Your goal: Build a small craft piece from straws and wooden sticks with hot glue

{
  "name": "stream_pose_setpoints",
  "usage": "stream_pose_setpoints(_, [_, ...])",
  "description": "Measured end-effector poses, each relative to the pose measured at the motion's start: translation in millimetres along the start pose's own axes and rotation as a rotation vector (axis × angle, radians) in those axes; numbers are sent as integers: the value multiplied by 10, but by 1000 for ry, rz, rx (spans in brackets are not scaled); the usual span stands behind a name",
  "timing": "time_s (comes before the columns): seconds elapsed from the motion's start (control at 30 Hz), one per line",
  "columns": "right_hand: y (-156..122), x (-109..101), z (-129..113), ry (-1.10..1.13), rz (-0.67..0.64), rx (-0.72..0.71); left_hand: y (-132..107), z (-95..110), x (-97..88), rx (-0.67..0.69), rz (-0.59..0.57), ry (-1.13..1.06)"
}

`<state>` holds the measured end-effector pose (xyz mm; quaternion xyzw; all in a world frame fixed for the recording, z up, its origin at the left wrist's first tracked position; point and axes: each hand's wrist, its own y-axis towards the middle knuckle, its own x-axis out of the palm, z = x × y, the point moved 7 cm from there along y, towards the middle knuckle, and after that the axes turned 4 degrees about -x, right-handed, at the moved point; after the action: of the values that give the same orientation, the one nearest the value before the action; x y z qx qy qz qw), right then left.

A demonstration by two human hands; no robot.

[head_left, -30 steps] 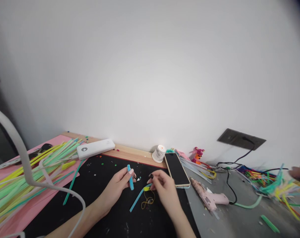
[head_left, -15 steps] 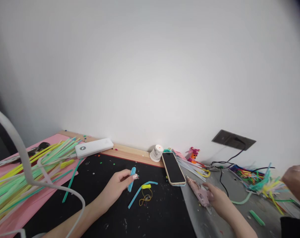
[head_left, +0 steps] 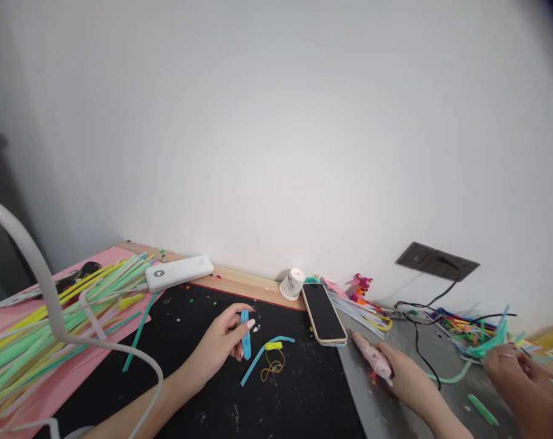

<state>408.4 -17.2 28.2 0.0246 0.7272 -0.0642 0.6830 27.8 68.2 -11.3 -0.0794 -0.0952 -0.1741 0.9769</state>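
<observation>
My left hand [head_left: 222,336] is closed, pinching a folded light-blue pipe cleaner [head_left: 246,341] between thumb and fingers above the black mat. My right hand [head_left: 399,371] is wrapped round a pink hot glue gun [head_left: 370,356] over the grey surface, its nozzle pointing away toward the phone. Beside the left fingers lies a second, bent blue pipe cleaner [head_left: 256,361] on the mat. Touching or very near it are a short yellow piece [head_left: 274,346] and a thin brownish loop of cord [head_left: 272,370].
At left, many pipe cleaners [head_left: 97,317] lie on pink paper, near a white device [head_left: 180,274] and a white curved cable [head_left: 52,305]. Along the wall stand a paper cup [head_left: 291,285], a phone [head_left: 324,314] and a small figure [head_left: 360,288]. Another person's hand [head_left: 520,381] is at right.
The glue gun has turned in my right hand and shifted slightly right. My left hand still holds the folded blue pipe cleaner, now more upright. The other person's hand has moved down and left.
</observation>
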Motion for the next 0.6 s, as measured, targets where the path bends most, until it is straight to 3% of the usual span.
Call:
stream_pose_setpoints(0.13, [-103, -177, 8, 80, 150, -10, 24, -28, -36, 0, 27, 10])
stream_pose_setpoints(0.33, [-349, -723, -233, 269, 483, -72, 54, -65, -95, 0, 79, 10])
stream_pose_setpoints(0.5, [-412, -873, -526, 296, 536, -48, 45, -41, -111, 7, 101, 7])
stream_pose_setpoints(0.6, [-373, -920, -820, 306, 564, -79, 45, -36, -117, 9, 113, 3])
